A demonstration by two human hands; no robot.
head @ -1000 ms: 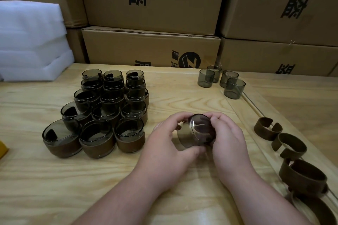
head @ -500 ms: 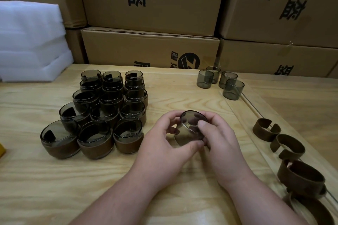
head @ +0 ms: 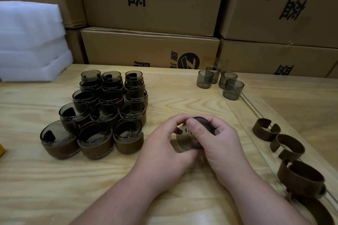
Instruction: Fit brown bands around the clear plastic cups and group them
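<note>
Both hands hold one smoky clear cup point(head: 188, 142) just above the wooden table point(head: 54, 179), tilted on its side. My left hand point(head: 164, 144) grips it from the left, and my right hand point(head: 217, 139) curls over its top with the thumb pressed on the cup's wall. A dark brown band seems to sit at the cup's far end, mostly hidden by my fingers. Several banded cups point(head: 102, 113) stand grouped in rows at the left. Bare cups point(head: 221, 82) stand at the back right. Loose brown bands point(head: 287, 146) lie along the right edge.
Stacked cardboard boxes point(head: 150, 49) wall off the back of the table. White foam sheets point(head: 31, 42) are piled at the far left. A yellow object point(head: 2, 151) peeks in at the left edge. A glass strip point(head: 256, 107) runs along the table's right side.
The cup has been turned in my hands. My right thumb has moved over onto the cup's near wall, and the fingers now cover more of its top.
</note>
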